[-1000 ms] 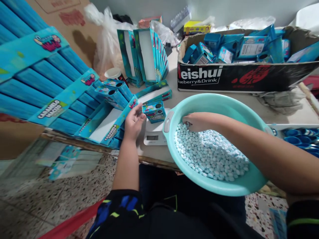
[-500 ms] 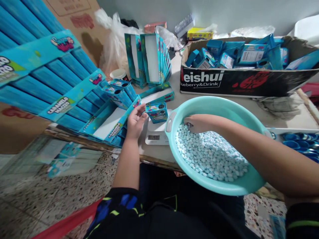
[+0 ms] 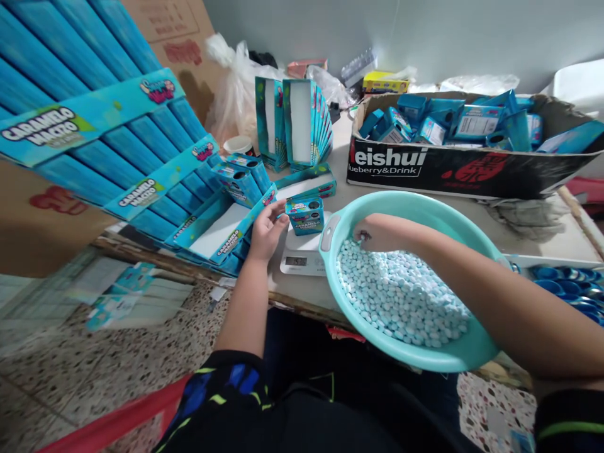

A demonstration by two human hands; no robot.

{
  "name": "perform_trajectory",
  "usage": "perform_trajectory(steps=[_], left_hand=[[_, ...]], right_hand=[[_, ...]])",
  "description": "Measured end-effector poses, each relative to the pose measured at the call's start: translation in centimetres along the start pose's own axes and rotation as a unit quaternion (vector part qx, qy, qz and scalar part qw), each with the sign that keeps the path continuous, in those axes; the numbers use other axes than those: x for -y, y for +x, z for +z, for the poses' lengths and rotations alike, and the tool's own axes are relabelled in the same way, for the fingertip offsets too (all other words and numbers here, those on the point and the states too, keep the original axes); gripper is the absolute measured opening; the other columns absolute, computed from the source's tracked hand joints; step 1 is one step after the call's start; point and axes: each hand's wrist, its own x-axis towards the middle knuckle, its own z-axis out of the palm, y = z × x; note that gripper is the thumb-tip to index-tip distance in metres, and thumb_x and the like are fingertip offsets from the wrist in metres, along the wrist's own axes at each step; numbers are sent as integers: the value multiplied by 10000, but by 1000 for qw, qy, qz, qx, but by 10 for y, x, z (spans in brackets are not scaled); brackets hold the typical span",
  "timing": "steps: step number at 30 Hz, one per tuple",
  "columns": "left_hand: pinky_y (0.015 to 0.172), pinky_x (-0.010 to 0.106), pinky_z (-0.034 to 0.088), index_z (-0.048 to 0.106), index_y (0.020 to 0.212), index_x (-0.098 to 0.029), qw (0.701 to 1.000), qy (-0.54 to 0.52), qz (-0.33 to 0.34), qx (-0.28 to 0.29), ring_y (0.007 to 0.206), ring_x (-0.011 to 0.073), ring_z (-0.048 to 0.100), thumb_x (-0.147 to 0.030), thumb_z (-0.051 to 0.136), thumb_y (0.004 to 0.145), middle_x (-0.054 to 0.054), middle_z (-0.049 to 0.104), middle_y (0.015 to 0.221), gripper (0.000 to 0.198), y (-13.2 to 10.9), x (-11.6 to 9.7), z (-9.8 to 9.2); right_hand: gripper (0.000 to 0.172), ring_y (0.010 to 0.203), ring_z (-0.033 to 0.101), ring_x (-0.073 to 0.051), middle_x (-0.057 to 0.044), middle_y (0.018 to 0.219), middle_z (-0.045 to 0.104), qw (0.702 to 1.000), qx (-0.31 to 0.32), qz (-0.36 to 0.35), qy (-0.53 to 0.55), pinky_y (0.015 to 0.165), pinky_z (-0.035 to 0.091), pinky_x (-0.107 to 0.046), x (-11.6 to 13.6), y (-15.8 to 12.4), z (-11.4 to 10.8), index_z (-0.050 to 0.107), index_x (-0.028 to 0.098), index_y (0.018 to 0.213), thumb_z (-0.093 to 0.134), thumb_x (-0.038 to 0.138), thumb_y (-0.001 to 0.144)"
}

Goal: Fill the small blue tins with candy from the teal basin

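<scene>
My left hand (image 3: 268,234) is beside a small blue candy box (image 3: 306,218) with a round hole in its top. Its fingers are apart, with the tips at the box's left side and not wrapped around it. The box stands upright on a white digital scale (image 3: 302,262) whose display is lit. Inside a turquoise basin (image 3: 410,360), my right hand (image 3: 375,232) is closed at the left edge of a heap of pale blue candies (image 3: 401,296). A few candies show between its fingertips; the rest of its grip is hidden.
Blue display trays (image 3: 155,189) are stacked at the left, one holding two candy boxes (image 3: 243,179). More folded trays (image 3: 302,123) stand behind the scale. A black carton (image 3: 425,168) full of blue boxes is at the back right, and blue caps (image 3: 561,280) lie at the right.
The view has shifted slightly, so everything sits a little lower and mostly further right. My right hand's fingers have drawn up a little, showing candies at the tips. My left hand stays by the box.
</scene>
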Motion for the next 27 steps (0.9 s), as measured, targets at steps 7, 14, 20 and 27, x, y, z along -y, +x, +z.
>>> perform_trajectory(steps=[7,14,20,27], left_hand=[[1118,460,543,711,1293,-220,999,-31,-9,7,1280,303,676,-642,802,827,150,723,1335,635,0,2,1],[1044,464,581,725,1248,-209,999,-33,6,14,1221,307,697,-667,755,856,142,758,1216,603,-1,1,6],[1039,482,583,684,1277,-197,998,11,59,10,1194,314,701,-617,765,862,155,723,1276,595,-11,-8,14],[1202,550,460,659,1295,-223,946,190,253,-68,1322,313,610,-430,707,939,132,669,1363,414,-22,-48,38]], right_hand=[[162,772,614,-200,-38,858,714,997,-66,14,26,702,445,-316,-6,-8,-12,741,190,891,654,95,793],[161,753,625,-187,-18,813,693,992,-119,18,43,740,484,-308,-10,-5,-9,716,186,878,634,75,794],[192,747,616,-180,-14,808,686,994,-104,29,31,730,478,-303,-11,1,1,732,177,914,651,69,777],[214,773,638,-196,-21,829,703,993,-114,24,16,742,497,-311,-15,10,8,744,182,910,658,69,750]])
